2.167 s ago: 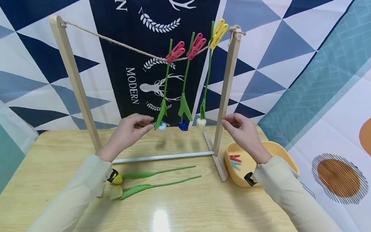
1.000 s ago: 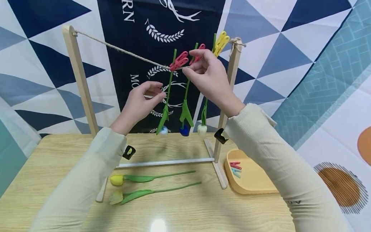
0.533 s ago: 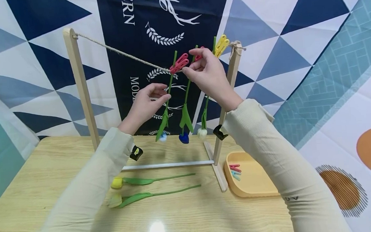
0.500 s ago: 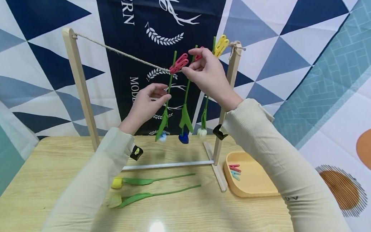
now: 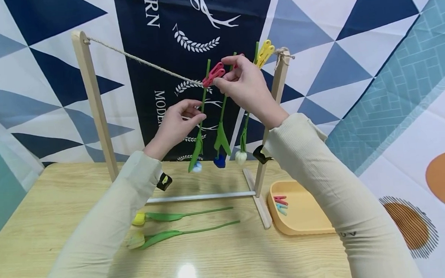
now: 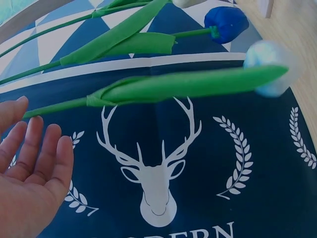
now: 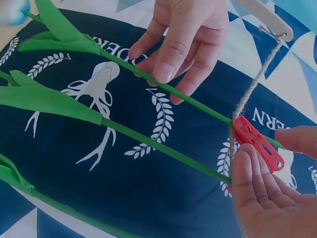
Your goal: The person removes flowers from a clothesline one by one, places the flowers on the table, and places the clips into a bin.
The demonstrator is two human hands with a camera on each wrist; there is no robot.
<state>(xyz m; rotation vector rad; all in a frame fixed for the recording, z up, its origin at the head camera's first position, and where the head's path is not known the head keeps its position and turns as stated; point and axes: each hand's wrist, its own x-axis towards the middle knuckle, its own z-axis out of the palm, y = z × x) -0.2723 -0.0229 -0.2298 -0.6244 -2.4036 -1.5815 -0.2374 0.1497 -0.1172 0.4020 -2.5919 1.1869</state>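
My left hand (image 5: 178, 121) pinches the green stem of the tulip (image 6: 183, 85) with the light blue bloom, which hangs head down. Thumb and fingers meet at the stem in the right wrist view. A red clothespin (image 7: 256, 143) clips this stem to the rope (image 5: 143, 59). My right hand (image 5: 246, 84) holds that clothespin near its handles, thumb on one side and fingers on the other. Behind the right hand hangs a tulip with a dark blue bloom (image 5: 219, 161); its red clothespin is mostly hidden. Farther right, a yellow clothespin (image 5: 264, 53) holds the tulip with the white bloom (image 5: 241, 157).
The rope spans two wooden posts (image 5: 95, 105), joined below by a white bar (image 5: 203, 196). Two tulips lie on the table: one yellow (image 5: 170, 216), one paler (image 5: 167, 236). A yellow tray (image 5: 302, 229) at right contains red and light blue clothespins (image 5: 281, 206).
My right hand has risen from beside the right post to the clothespins, then slid left onto the leftmost red one. My left hand has moved up from the light blue bloom to its stem.
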